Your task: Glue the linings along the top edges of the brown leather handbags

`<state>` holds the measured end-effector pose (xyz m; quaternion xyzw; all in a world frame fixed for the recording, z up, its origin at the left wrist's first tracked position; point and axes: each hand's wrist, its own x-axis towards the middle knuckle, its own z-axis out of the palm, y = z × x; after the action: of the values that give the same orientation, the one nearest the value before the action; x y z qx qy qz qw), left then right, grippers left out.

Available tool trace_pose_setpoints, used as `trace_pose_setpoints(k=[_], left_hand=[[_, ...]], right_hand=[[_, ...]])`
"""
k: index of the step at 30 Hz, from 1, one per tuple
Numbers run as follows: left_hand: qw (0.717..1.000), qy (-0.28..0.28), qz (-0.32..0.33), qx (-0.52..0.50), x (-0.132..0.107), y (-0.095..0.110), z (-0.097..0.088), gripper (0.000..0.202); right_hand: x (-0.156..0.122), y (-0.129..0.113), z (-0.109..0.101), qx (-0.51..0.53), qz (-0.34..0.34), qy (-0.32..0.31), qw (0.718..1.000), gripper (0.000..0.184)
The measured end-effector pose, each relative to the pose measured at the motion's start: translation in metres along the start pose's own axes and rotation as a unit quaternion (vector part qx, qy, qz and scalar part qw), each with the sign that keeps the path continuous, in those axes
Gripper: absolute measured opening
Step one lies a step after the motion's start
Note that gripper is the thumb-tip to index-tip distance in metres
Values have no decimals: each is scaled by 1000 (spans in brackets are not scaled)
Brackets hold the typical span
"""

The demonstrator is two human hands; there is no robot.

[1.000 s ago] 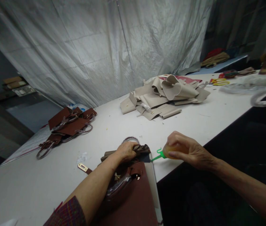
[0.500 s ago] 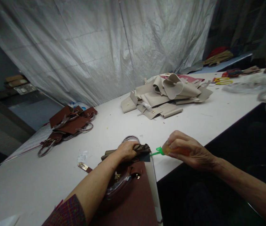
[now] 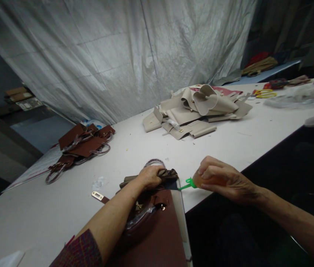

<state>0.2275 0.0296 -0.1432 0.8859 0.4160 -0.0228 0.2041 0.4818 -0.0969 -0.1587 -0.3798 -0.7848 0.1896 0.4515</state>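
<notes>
The brown bag [image 3: 159, 233] lies on the table [image 3: 48, 211], long axis running near to far, left forearm [image 3: 114, 217] crossing it; the left hand [image 3: 150, 177] grips bunched lining [image 3: 170, 173], the right hand [image 3: 226, 180] wraps a crosswise bottle [image 3: 215, 180], green nozzle [image 3: 189, 183] pointing left at the bag's side; beige pieces [image 3: 201, 107] lie beyond

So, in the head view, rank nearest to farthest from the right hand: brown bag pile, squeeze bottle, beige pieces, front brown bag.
1. Squeeze bottle, in the right hand
2. Front brown bag, just left
3. Beige pieces, piled beyond
4. Brown bag pile, far left
</notes>
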Motion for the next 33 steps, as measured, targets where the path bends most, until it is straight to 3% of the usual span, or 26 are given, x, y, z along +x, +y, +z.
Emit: trace_pose_setpoints(k=[4, 9, 15, 21, 27, 33], left_hand=[[1000, 2, 2, 3, 0, 1, 0, 17], [1000, 3, 3, 4, 1, -2, 2, 18], [1000, 3, 11, 1, 3, -4, 3, 17], [1000, 4, 15, -1, 2, -4, 2, 18], [1000, 8, 10, 5, 2, -4, 2, 20], [1000, 11, 11, 0, 3, -6, 5, 16]], right_hand=[[-4, 0, 0, 6, 9, 26, 1000, 5], [-11, -4, 1, 46, 22, -8, 999, 4], [-13, 1, 5, 25, 27, 69, 997, 5], [-13, -9, 0, 80, 23, -27, 996, 5], [-11, 3, 5, 32, 15, 51, 998, 8], [-15, -6, 4, 71, 6, -6, 997, 4]])
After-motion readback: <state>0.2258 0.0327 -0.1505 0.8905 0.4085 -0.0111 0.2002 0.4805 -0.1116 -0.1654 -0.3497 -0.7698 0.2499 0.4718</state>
